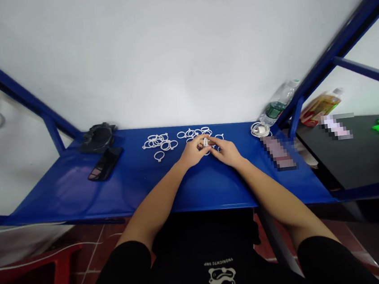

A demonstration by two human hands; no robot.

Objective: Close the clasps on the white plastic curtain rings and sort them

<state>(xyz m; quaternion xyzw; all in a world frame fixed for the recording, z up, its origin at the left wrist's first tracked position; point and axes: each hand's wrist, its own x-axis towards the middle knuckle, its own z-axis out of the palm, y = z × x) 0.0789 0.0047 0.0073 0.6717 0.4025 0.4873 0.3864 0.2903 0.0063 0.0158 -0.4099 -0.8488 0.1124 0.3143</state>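
Note:
My left hand [191, 153] pinches a small white piece [206, 143], which looks like one of the white rings seen on edge; the fingers hide much of it. From the other side, my right hand [226, 151] meets it with bent fingers, thumb and fingertips close together at the piece. Under and behind both hands lie several white rings [189, 134], each with a small knob or eyelet, partly covered by the fingers. To the left is a second loose cluster of white rings [155, 141], and a single ring [159, 156] lies just in front of it.
On the blue table [139, 183], a black phone [105, 164] and a dark bag [97, 137] lie left. At right are a coiled white cable [260, 129], a plastic bottle [277, 105] and a blurred-out item [279, 153]. Blue metal bars [52, 129] flank both sides.

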